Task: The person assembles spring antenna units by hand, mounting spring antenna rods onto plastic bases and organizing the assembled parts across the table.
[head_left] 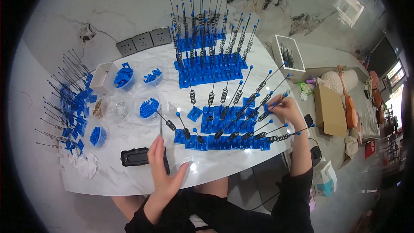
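Observation:
My left hand [163, 170] is over the table's near edge, fingers stretched up and thumb apart. A thin dark rod [161, 120] rises from its fingertips; whether the fingers grip it I cannot tell. Beside it lies a black oblong case [134, 157], partly hidden by the hand. My right hand [282, 108] is closed, pinching a black spring stem [279, 99] at the right end of the nearer group. This group has blue plastic bases [224, 126] with black springs on them, tipped with small blue balls and leaning various ways.
Upright springs on blue bases [207, 75] stand at the back; more [73, 99] crowd the left edge. Clear tubs hold blue pieces [149, 108], with a white box [104, 77] beside them. A box of dark rods [286, 56] is at right. White tissue [86, 164] lies front left.

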{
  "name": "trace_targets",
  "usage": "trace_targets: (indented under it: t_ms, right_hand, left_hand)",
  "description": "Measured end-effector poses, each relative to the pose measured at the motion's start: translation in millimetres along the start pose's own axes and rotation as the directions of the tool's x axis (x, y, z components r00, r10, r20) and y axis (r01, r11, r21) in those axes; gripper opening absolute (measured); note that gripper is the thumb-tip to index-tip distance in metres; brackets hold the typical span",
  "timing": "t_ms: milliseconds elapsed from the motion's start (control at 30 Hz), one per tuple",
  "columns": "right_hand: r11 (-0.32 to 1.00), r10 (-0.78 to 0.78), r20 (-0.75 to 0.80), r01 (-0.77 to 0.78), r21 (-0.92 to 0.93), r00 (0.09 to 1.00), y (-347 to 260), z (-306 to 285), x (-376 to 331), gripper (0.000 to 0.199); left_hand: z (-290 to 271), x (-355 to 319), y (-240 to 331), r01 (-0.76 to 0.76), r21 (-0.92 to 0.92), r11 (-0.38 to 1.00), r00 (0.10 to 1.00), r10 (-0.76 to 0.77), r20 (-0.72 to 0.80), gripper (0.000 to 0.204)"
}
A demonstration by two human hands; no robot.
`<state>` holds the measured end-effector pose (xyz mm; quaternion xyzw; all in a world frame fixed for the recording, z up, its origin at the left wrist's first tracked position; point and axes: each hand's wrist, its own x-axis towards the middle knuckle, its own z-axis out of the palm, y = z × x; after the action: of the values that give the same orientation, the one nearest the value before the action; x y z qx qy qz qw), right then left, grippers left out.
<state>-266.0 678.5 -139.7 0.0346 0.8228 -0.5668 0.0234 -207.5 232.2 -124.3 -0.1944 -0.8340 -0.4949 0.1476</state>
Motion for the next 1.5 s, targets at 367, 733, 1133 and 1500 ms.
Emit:
trace_targets:
  t_ms: [367,733,1133,1500]
  right_hand:
    - [0.960,-0.262,-0.236,0.229,-0.159,0.936,7,24,140,0.020]
    - [0.977,-0.211,-0.371,0.188,-0.096,0.905,2,5,98,0.025]
    - [0.996,0.091,-0.160,-0.093,-0.003,0.983,-4,19,-111,0.037]
    - [0.999,-0.050,-0.118,0.050,-0.002,0.992,-8,26,-37,0.037]
  left_hand:
    - [28,18,-8,0.171,0.026,0.985,0.967,-0.173,0.187,0.113]
    - [31,23,-13,0.248,-0.065,0.967,0.941,-0.224,0.254,0.110]
    - [26,25,-11,0.140,-0.002,0.990,0.954,-0.135,0.267,0.086]
    - [27,15,-13,0.204,-0.112,0.972,0.965,-0.181,0.190,0.071]
